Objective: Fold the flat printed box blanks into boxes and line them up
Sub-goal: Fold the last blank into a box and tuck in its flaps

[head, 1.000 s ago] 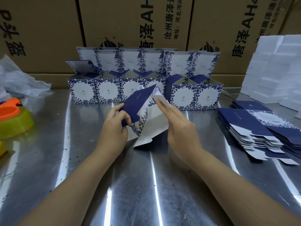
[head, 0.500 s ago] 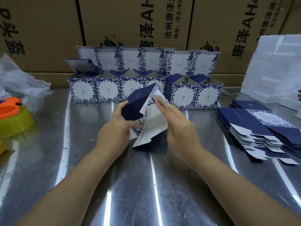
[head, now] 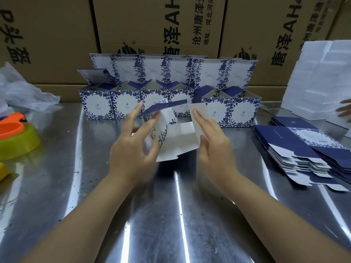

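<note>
Left hand [head: 131, 149]: spread wide, steadying half-folded blue-and-white printed cardboard box blank [head: 176, 141]
Right hand [head: 214, 147]: flat fingers pressing white flap [head: 200, 107]
Tip: probably needing square creasing

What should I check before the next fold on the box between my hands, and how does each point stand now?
1. Half-folded box sits between both hands: ok.
2. Right hand has straight fingers on the white flap: ok.
3. Left hand has a firm hold: cannot tell, because it is blurred.
4. Box fully shaped: not ok, its white panels stand open.
5. Room beside the row of folded boxes: ok, bare table shows at its left end.
6. Stack of flat blanks ready on the right: ok.
</note>
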